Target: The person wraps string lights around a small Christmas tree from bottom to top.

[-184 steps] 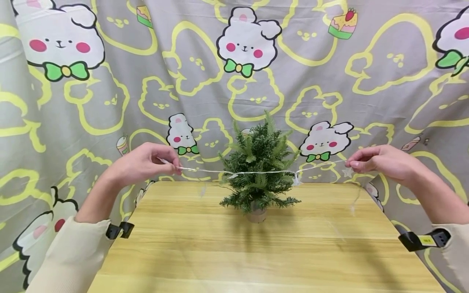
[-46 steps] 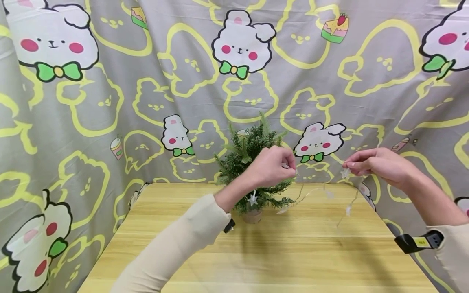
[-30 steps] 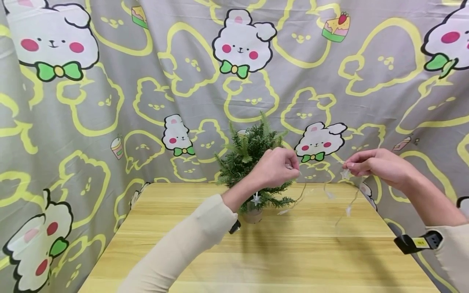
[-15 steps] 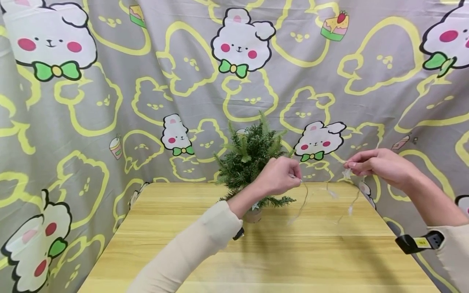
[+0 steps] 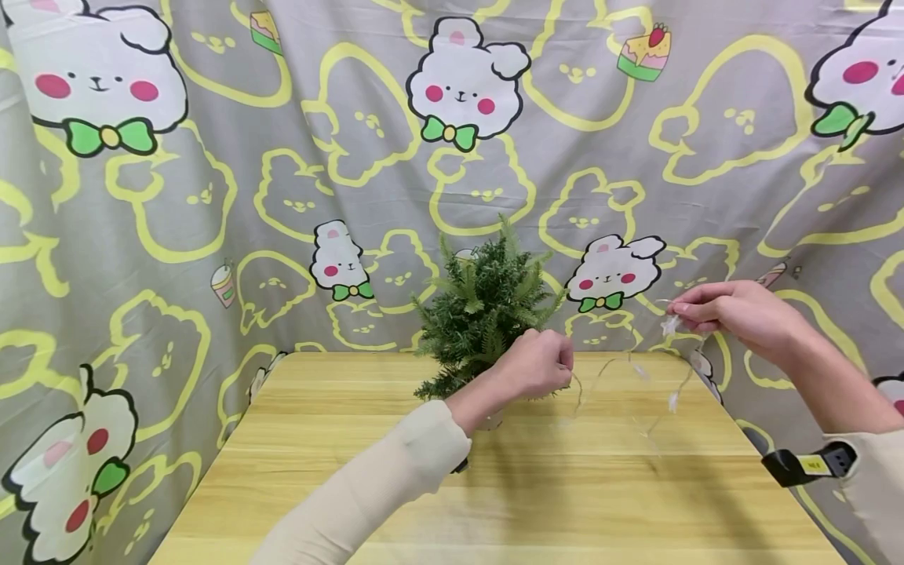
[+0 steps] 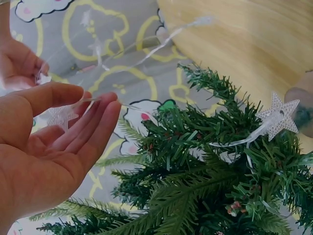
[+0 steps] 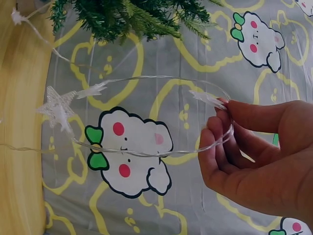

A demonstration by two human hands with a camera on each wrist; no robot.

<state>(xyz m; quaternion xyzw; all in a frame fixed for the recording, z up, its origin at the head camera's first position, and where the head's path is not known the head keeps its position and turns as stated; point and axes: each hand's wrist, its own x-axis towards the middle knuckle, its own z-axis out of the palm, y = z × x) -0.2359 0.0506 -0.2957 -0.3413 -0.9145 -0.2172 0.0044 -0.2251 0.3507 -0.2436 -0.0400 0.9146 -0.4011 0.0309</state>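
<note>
A small green artificial Christmas tree stands on the table, its pot mostly hidden behind my left forearm. My left hand is at the tree's lower right side. Between thumb and fingertips it holds the clear wire of a star string light; one star hangs against a lower branch, another shows behind the thumb. To the right, my right hand pinches the same string in the air. In the right wrist view its wire loops out from the fingertips, with several clear stars along it.
The light wooden table spreads out in front of the tree. A grey curtain with rabbit prints hangs behind and along both sides. Slack string dangles between and below the hands, over the table's right part.
From holding the string stretched before the tree, my left hand has crossed to the tree's right side, then sunk lower. My right hand has stayed near its place, rising slightly just now.
</note>
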